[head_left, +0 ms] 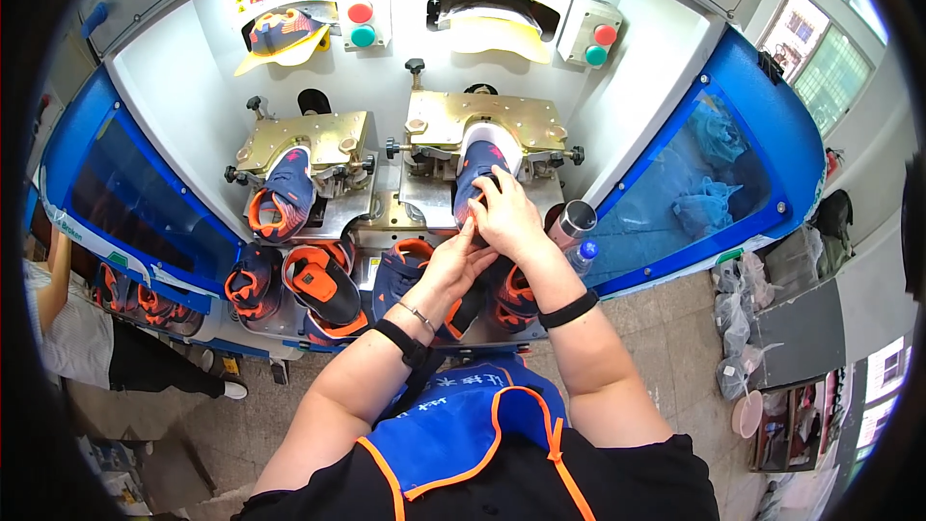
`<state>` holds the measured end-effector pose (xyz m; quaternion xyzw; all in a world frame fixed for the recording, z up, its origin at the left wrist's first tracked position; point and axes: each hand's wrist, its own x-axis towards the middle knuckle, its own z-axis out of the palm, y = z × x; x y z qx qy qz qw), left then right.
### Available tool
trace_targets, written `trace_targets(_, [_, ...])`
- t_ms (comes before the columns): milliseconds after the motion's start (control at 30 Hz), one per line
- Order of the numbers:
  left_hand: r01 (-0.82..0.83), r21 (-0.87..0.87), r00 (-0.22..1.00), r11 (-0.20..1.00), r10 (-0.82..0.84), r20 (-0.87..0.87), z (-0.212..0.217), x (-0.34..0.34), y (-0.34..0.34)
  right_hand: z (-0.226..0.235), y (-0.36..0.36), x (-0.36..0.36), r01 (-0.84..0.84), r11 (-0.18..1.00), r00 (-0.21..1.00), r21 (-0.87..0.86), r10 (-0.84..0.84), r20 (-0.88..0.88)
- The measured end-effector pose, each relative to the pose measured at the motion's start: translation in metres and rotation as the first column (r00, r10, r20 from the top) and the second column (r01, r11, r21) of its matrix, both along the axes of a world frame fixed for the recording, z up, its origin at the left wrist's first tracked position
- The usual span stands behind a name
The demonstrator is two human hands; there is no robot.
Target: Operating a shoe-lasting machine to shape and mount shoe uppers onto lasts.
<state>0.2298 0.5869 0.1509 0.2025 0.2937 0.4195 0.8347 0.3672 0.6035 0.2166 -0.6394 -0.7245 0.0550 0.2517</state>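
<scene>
A navy sports shoe with pink marks and a white toe (pixel 474 167) sits with its toe under the brass-coloured plate (pixel 434 119) of the right-hand fixture. My right hand (pixel 508 216) grips its upper near the ankle opening, fingers bent over the side. At the heel end, my left hand (pixel 457 260) is cupped palm up with its thumb against the shoe; its fingertips are partly hidden beside my right hand. A second navy and orange shoe (pixel 286 195) rests toe-in at the left fixture (pixel 301 140), untouched.
More shoes (pixel 323 287) crowd the ledge before me. A steel tumbler (pixel 575 220) and a blue-capped bottle (pixel 585 253) stand beside my right forearm. Button boxes (pixel 363 24) are on the back wall. Blue-framed side panels (pixel 704 174) flank the machine; another person (pixel 87 328) stands at left.
</scene>
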Motion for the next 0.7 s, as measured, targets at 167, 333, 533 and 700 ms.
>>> trace_targets(167, [0.005, 0.013, 1.0, 1.0, -0.005, 0.014, -0.009, 0.0, -0.001, -0.006, -0.002, -0.001, 0.012, 1.0, 0.997, 0.028, -0.015, 0.081])
trace_targets(333, [0.032, 0.052, 0.999, 0.998, -0.032, 0.0, -0.021, -0.001, 0.0, -0.011, -0.006, 0.0, 0.008, 1.0, 0.997, 0.025, -0.01, 0.079])
trace_targets(533, [0.1, 0.14, 0.993, 0.985, -0.089, -0.081, -0.018, -0.001, 0.002, -0.004, -0.009, -0.001, 0.038, 0.999, 0.99, 0.008, -0.039, 0.132])
trace_targets(700, [0.174, 0.153, 0.97, 0.973, -0.142, -0.197, -0.014, -0.05, 0.001, 0.005, -0.04, -0.023, 0.027, 0.889, 0.93, 0.457, -0.191, 0.316])
